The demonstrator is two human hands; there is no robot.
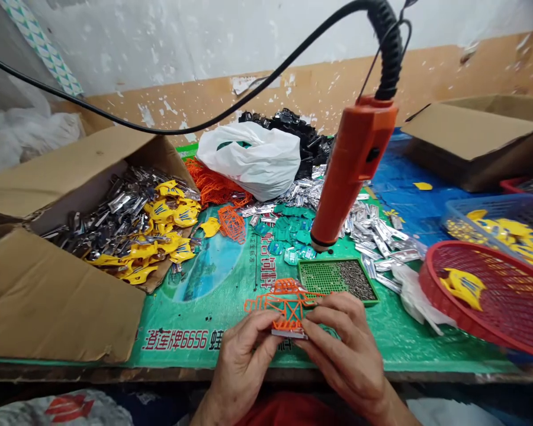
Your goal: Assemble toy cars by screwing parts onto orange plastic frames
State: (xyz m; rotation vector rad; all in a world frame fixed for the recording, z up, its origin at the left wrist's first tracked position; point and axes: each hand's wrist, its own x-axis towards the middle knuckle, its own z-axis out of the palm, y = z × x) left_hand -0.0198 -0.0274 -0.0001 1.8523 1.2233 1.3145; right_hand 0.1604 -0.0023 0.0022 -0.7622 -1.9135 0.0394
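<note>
My left hand (247, 355) and my right hand (349, 343) meet at the near edge of the green mat. Between them is an orange lattice frame (286, 303) with a flat silver piece (288, 333) along its lower edge. Fingers of both hands pinch this assembly from its two sides. Just beyond the right hand lies a green tray (320, 278) holding many small dark screws. An orange electric screwdriver (353, 171) hangs tip down above the tray's far edge. Teal parts (288, 231) are piled behind the tray.
At left, an open cardboard box (62, 296) spills silver and yellow parts. Silver pieces (382, 236), a white bag (253, 157) and orange frames (213, 183) lie farther back. On the right are a red basket (484, 284), a clear bin (462, 213) and another carton (471, 133).
</note>
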